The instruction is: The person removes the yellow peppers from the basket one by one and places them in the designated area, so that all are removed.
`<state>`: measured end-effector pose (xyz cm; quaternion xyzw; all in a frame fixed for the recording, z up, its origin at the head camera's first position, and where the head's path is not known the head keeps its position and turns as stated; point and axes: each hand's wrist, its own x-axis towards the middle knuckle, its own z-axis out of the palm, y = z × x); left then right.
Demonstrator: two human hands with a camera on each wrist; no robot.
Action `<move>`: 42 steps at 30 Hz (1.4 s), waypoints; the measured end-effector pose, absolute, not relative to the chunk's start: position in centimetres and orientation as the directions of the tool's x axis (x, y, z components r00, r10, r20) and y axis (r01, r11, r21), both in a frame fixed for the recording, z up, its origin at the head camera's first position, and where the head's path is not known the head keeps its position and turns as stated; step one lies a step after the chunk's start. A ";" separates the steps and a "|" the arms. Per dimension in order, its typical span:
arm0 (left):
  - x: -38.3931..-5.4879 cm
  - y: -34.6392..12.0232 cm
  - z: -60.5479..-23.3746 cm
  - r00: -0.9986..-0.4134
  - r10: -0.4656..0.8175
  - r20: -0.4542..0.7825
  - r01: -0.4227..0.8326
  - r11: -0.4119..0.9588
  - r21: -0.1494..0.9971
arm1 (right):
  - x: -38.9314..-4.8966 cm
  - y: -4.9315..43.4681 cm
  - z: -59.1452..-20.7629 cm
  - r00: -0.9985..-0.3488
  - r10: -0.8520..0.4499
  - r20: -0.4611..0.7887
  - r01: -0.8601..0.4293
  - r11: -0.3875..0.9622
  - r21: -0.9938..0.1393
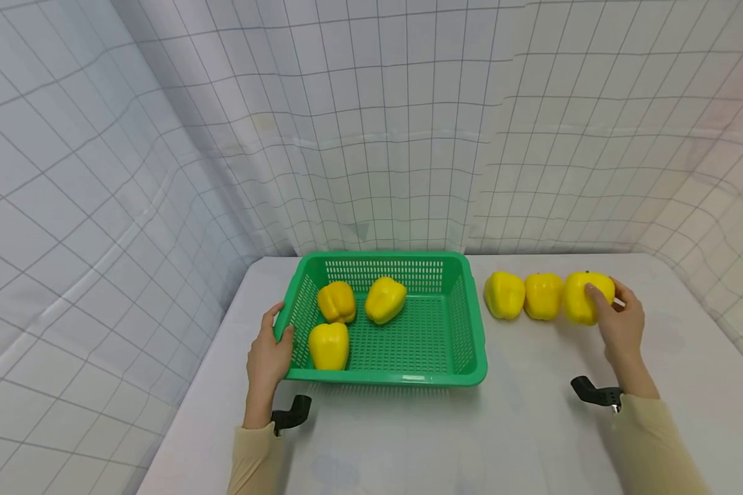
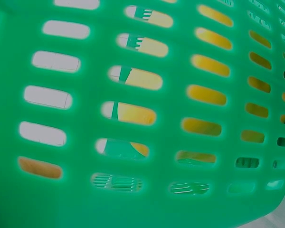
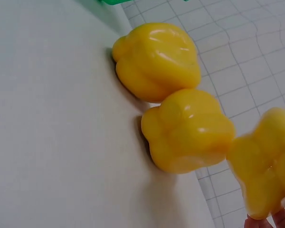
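My right hand (image 1: 622, 323) grips a yellow bell pepper (image 1: 578, 297) at the right end of a row, thumb across its front. In the right wrist view that bell pepper (image 3: 266, 164) is at the right edge, with fingertips (image 3: 281, 219) under it. Beside it on the table stand two more yellow bell peppers, a middle one (image 1: 543, 295) and a left one (image 1: 504, 295). My left hand (image 1: 270, 352) holds the left rim of a green plastic basket (image 1: 384, 377), thumb on the inner side. The basket wall (image 2: 80, 114) fills the left wrist view.
Inside the basket lie three yellow bell peppers: one at the back left (image 1: 337, 302), one at the back middle (image 1: 385, 300), one at the front left (image 1: 329, 346). A white table (image 1: 408, 447) carries everything. White grid-patterned curtains (image 1: 371, 124) hang behind and at both sides.
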<state>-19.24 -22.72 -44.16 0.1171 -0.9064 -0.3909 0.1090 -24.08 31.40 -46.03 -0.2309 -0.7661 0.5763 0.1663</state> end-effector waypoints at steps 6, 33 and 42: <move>-19.4 -22.7 -44.2 -0.948 -0.297 0.111 -0.126 0.673 0.728 | -24.7 32.6 -46.5 -0.846 0.533 -0.013 0.180 0.263 -0.948; -19.3 -22.7 -44.2 -0.946 -0.304 0.112 -0.130 0.673 0.728 | -26.9 34.5 -49.5 -0.891 0.444 -0.093 0.261 0.333 -0.906; -19.3 -22.8 -44.1 -0.948 -0.302 0.105 -0.134 0.674 0.727 | -27.2 35.0 -49.6 -0.909 0.401 -0.109 0.261 0.347 -0.901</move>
